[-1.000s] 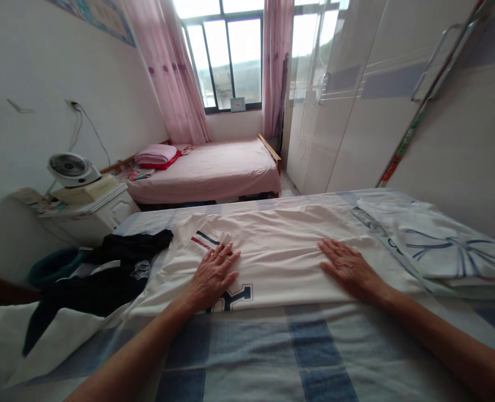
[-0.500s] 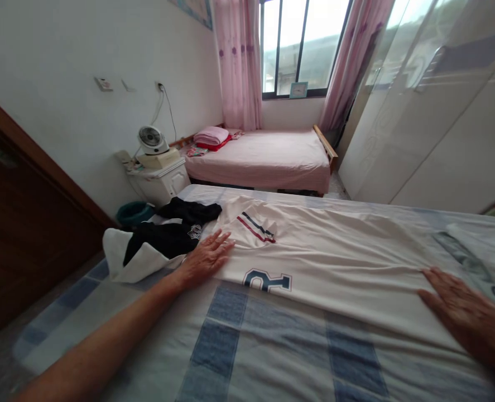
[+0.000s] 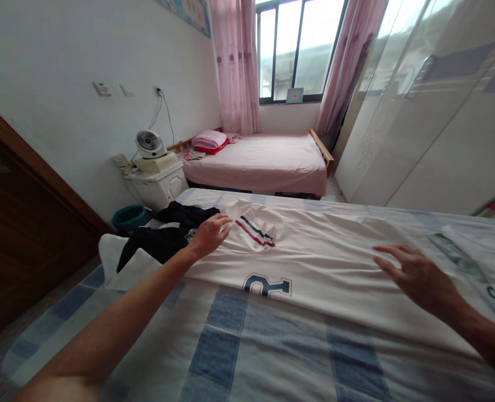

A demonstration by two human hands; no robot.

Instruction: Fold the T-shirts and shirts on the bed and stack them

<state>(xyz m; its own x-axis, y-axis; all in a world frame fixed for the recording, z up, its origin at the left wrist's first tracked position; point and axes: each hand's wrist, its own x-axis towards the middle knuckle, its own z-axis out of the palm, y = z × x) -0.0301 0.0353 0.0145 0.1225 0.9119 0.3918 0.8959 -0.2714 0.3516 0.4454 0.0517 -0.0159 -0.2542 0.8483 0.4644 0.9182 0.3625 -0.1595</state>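
Observation:
A white T-shirt (image 3: 314, 262) lies folded lengthwise across the bed, with part of a dark blue letter at its near edge. Its sleeve (image 3: 255, 230), banded in navy and red, rests on top toward the left. Over the shirt's left end is my left hand (image 3: 211, 233), fingers apart and holding nothing; whether it touches the cloth I cannot tell. My right hand (image 3: 414, 276) hovers above the right part of the shirt, thumb and fingers spread. Just left of my left hand lies a black and white garment (image 3: 155, 243).
Beneath the clothes is a blue and white checked bedsheet (image 3: 272, 340). At the right edge lies another white garment with a grey print (image 3: 460, 257). Beyond stand a pink bed (image 3: 264, 159), a nightstand (image 3: 159, 181) with a fan (image 3: 150, 143), a bin (image 3: 130, 216) and a wardrobe (image 3: 431, 128).
My left hand has lifted from the shirt's left end and moved slightly up. My right hand has risen off the cloth and shifted left. The shirt lies as before.

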